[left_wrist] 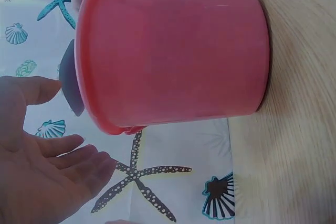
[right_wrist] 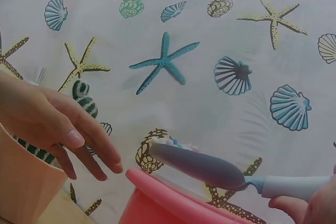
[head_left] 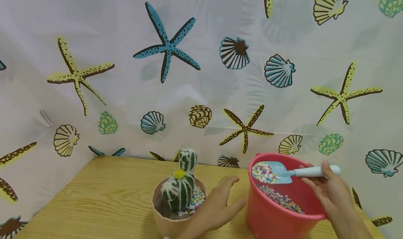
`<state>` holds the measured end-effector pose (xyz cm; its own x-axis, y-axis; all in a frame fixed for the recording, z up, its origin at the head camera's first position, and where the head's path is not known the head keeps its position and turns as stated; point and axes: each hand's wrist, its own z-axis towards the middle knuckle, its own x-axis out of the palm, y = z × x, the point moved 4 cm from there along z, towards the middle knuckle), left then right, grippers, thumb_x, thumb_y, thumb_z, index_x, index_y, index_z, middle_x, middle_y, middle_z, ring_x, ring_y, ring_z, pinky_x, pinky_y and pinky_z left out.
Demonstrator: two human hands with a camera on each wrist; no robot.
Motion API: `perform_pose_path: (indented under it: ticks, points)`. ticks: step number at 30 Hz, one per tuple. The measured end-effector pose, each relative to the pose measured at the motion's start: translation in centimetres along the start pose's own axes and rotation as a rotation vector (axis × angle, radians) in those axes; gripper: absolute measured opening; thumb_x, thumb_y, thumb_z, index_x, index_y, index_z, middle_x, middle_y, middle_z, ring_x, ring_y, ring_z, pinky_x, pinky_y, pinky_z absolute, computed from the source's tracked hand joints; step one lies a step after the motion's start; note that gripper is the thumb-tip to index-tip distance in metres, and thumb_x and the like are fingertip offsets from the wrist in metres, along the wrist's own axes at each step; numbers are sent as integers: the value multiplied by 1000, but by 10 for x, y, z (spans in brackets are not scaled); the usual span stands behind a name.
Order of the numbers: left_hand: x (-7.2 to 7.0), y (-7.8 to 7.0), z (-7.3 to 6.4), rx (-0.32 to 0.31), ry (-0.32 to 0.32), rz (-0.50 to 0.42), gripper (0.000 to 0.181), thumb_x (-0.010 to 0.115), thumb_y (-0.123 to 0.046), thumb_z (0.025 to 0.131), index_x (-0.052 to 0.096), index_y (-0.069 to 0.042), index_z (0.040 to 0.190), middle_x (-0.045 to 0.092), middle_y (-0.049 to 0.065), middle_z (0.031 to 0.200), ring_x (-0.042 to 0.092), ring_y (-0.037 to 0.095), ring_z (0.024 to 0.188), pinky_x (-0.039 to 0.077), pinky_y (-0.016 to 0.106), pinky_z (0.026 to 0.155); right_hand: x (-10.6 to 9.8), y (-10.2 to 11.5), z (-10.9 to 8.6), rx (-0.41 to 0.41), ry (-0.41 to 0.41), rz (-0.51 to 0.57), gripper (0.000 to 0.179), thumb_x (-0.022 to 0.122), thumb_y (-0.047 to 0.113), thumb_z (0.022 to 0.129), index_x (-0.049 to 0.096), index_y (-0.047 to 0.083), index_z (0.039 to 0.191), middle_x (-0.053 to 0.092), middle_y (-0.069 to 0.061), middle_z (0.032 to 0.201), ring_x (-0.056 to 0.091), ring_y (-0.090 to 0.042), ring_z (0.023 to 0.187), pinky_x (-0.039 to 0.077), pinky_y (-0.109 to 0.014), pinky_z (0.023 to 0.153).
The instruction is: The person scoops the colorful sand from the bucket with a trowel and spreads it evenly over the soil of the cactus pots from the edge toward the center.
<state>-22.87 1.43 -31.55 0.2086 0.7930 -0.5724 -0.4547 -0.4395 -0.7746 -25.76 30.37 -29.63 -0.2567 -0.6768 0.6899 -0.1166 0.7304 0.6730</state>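
My right hand (head_left: 333, 191) grips the white handle of a light blue hand shovel (head_left: 280, 172) over a red bucket (head_left: 280, 218). Small multicoloured pebbles (head_left: 264, 171) fill the shovel's scoop, and more pebbles (head_left: 280, 198) lie inside the bucket. Between the bucket and a peach-coloured pot (head_left: 170, 225), my left hand (head_left: 217, 207) is held out with its fingers extended, holding nothing. In the pot stands a green cactus (head_left: 181, 190) with white fuzz and a yellow flower; pebbles cover the soil on its right side. In the left wrist view, the bucket's wall hides its contents.
A wooden table (head_left: 104, 193) carries the pot and the bucket. Behind and to the left hangs a pale cloth (head_left: 126, 92) printed with starfish and shells. The bucket's raised rim (right_wrist: 157, 187) lies just below the shovel.
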Motion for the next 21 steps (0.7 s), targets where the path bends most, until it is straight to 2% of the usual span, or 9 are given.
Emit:
perform_pose_path:
  ticks: [9, 15, 18, 21]
  points:
    - [-9, -1, -13, -20, 18, -21, 53, 55, -39, 95, 45, -9, 138, 49, 8, 135, 49, 25, 122, 47, 46, 95, 3, -5, -9, -31, -10, 48, 44, 59, 33, 89, 34, 38, 125, 62, -3, 98, 67, -20, 86, 51, -43, 89]
    - [-15, -3, -23, -18, 17, -34, 52, 56, -37, 95, 45, -8, 137, 49, 10, 134, 50, 27, 119, 47, 47, 93, 7, -9, -16, -34, -17, 73, 41, 57, 33, 90, 33, 37, 123, 60, -5, 104, 70, -27, 85, 49, -45, 91]
    - [-18, -3, -27, 1, 10, -27, 51, 57, -35, 95, 45, -6, 136, 49, 11, 132, 51, 27, 116, 47, 46, 92, 9, -10, -20, -44, -1, 67, 39, 56, 34, 90, 34, 35, 122, 57, -4, 109, 70, -27, 86, 49, -45, 90]
    - [-21, -2, -30, -6, 16, -41, 51, 57, -34, 95, 45, -6, 136, 49, 11, 132, 51, 27, 115, 47, 45, 91, 12, -12, -24, -56, 29, 45, 37, 56, 34, 91, 34, 31, 121, 56, -2, 112, 69, -25, 89, 50, -44, 90]
